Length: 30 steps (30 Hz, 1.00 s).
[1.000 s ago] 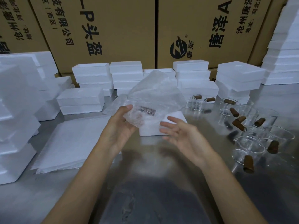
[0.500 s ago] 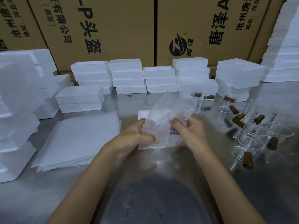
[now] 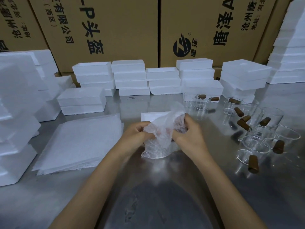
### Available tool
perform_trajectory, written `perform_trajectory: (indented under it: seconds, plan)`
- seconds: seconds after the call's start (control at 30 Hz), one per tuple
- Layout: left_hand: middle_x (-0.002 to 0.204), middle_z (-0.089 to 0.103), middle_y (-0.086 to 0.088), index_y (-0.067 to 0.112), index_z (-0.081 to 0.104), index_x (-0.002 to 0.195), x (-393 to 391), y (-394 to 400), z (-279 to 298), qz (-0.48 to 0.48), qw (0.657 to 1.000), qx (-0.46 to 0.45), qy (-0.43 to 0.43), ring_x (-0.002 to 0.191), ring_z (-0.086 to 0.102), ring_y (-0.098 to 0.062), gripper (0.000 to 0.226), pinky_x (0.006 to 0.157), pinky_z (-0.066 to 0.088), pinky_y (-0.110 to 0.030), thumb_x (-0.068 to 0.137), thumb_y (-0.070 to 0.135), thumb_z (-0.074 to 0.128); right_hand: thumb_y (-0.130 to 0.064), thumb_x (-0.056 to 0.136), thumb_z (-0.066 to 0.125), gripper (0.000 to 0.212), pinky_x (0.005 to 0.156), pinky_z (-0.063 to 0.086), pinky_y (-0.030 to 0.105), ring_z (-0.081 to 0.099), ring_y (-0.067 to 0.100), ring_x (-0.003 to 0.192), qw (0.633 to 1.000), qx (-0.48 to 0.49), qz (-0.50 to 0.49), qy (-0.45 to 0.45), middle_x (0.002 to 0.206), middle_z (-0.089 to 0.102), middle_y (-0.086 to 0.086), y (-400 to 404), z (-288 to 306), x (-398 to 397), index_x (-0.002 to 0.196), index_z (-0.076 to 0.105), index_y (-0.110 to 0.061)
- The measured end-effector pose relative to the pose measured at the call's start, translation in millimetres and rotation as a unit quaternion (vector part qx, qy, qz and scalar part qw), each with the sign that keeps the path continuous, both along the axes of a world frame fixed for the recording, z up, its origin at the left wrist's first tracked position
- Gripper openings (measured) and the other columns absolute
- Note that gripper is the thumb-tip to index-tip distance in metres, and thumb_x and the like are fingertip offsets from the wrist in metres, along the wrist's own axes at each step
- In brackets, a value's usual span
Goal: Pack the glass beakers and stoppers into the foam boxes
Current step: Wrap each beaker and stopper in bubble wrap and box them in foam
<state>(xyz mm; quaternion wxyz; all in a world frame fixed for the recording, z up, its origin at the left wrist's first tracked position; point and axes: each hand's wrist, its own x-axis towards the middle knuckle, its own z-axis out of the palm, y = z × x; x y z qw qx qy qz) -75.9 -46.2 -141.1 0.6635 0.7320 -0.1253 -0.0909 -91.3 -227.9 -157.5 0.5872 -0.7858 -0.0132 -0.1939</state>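
Both hands work a bubble-wrap bundle [image 3: 160, 138] held just above the steel table [image 3: 165, 187], centre front. Left hand [image 3: 137, 135] grips the wrap's left edge w/ curled fingers; right hand [image 3: 186, 133] pinches and tucks the right/top fold. Prob. they hold it from both sides so the wrap stays tight round whatever's inside; something brownish shows through near the right fingers, maybe a stopper, but can't tell if a beaker's in there too. An open foam box [image 3: 153, 116] sits just behind the bundle, partly hidden by it, likely the receiving box, placed close so the drop-in is short. To the right: unpacked glass beakers [image 3: 257, 142] in a cluster, brown stoppers [image 3: 243, 124] lying among and on them, some tilted over rims. So most of the job's still ahead, I'd say. Left of the hands, a stack of wrap sheets [image 3: 80, 142] lies flat, within reach for the next item. Stacked foam boxes [image 3: 128, 76] line the back edge, more at far left and right, w/ cardboard cartons [image 3: 115, 30] behind. Nothing stands btwn bundle and box; the beaker cluster at right is crowded, so reaching in there risks knocking glass.
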Motion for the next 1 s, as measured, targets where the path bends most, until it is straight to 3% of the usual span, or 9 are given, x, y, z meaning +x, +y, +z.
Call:
perform_trajectory:
  seconds: [0.1,0.17,0.27,0.37,0.47,0.57,0.73,0.83,1.0]
  plan:
    - [0.095,0.070,-0.024,0.002,0.072,0.086,-1.5,-1.6,0.8,0.043,0.999,-0.001,-0.026,0.088,0.070,-0.034,0.014,0.083,0.053,-0.045,0.081,0.015,0.069,-0.014,0.073,0.073,0.027,0.067,0.055,0.019,0.067,0.003,0.078,1.000,0.012,0.003,-0.024,0.086,0.072,-0.015,-0.1,0.5,-0.2,0.093,0.062,-0.027]
    - [0.083,0.070,-0.017,0.006,0.072,0.077,0.1,-1.2,0.8,0.066,0.995,0.044,-0.058,0.079,0.067,-0.025,0.013,0.077,0.050,-0.037,0.088,0.009,0.066,-0.005,0.078,0.070,0.024,0.066,0.047,0.012,0.064,0.003,0.075,0.998,0.048,-0.003,-0.041,0.081,0.070,-0.015,-1.0,4.7,-0.8,0.085,0.060,-0.026]
    - [0.069,0.070,0.005,0.017,0.073,0.065,1.1,-1.4,1.2,0.080,0.988,0.099,-0.089,0.071,0.063,-0.010,0.035,0.071,0.046,-0.024,0.085,-0.006,0.056,0.002,0.083,0.065,0.020,0.073,0.045,0.014,0.061,0.004,0.078,0.992,0.115,0.010,-0.058,0.083,0.068,-0.011,-4.6,14.5,-3.6,0.080,0.065,-0.017]
    - [0.071,0.070,0.004,0.012,0.074,0.071,1.9,-2.5,-0.1,0.086,0.983,0.124,-0.101,0.069,0.061,-0.008,0.030,0.068,0.045,-0.020,0.085,-0.006,0.054,0.001,0.084,0.063,0.030,0.071,0.045,0.010,0.062,0.001,0.083,0.992,0.103,0.057,-0.052,0.085,0.071,-0.018,-1.7,17.6,-8.5,0.072,0.073,-0.025]
    - [0.072,0.063,-0.002,0.006,0.074,0.077,2.9,-2.7,-0.8,0.078,0.984,0.128,-0.100,0.069,0.054,-0.011,0.014,0.068,0.042,-0.025,0.088,0.004,0.064,-0.005,0.081,0.065,0.033,0.092,0.045,0.025,0.057,0.006,0.106,0.996,-0.015,0.076,-0.054,0.092,0.069,-0.022,10.3,10.6,-11.3,0.069,0.072,-0.036]
    - [0.080,0.066,-0.003,0.010,0.072,0.084,3.4,2.1,4.2,0.086,0.991,0.080,-0.059,0.078,0.058,-0.016,0.010,0.074,0.047,-0.032,0.086,0.003,0.066,-0.021,0.079,0.059,0.016,0.093,0.037,0.016,0.047,0.003,0.110,0.984,-0.144,0.064,-0.078,0.100,0.069,-0.019,19.2,0.0,-12.5,0.081,0.075,-0.023]
    - [0.076,0.063,0.008,0.013,0.067,0.077,-3.1,12.9,25.6,0.090,0.990,0.041,-0.096,0.064,0.054,0.001,0.018,0.058,0.040,-0.008,0.087,0.003,0.055,-0.023,0.086,0.057,0.019,0.100,0.040,0.032,0.043,0.001,0.109,0.973,-0.203,0.060,-0.088,0.098,0.058,-0.031,17.5,-5.1,-10.9,0.082,0.074,-0.019]
    - [0.071,0.066,0.000,0.007,0.069,0.062,-11.0,13.9,35.7,0.086,0.980,0.079,-0.164,0.069,0.059,-0.007,0.020,0.066,0.045,-0.014,0.076,0.012,0.055,-0.021,0.089,0.055,0.021,0.100,0.040,0.037,0.041,-0.002,0.107,0.969,-0.222,0.056,-0.090,0.096,0.053,-0.037,19.5,-5.2,-11.1,0.082,0.074,-0.017]
    - [0.072,0.069,0.004,0.025,0.073,0.057,-18.9,6.3,34.5,0.069,0.959,0.194,-0.194,0.079,0.061,-0.015,0.026,0.072,0.049,-0.030,0.070,0.028,0.051,-0.029,0.084,0.040,0.034,0.099,0.037,0.032,0.040,-0.001,0.106,0.973,-0.214,0.061,-0.064,0.095,0.057,-0.029,23.3,-3.1,-10.5,0.078,0.071,-0.015]
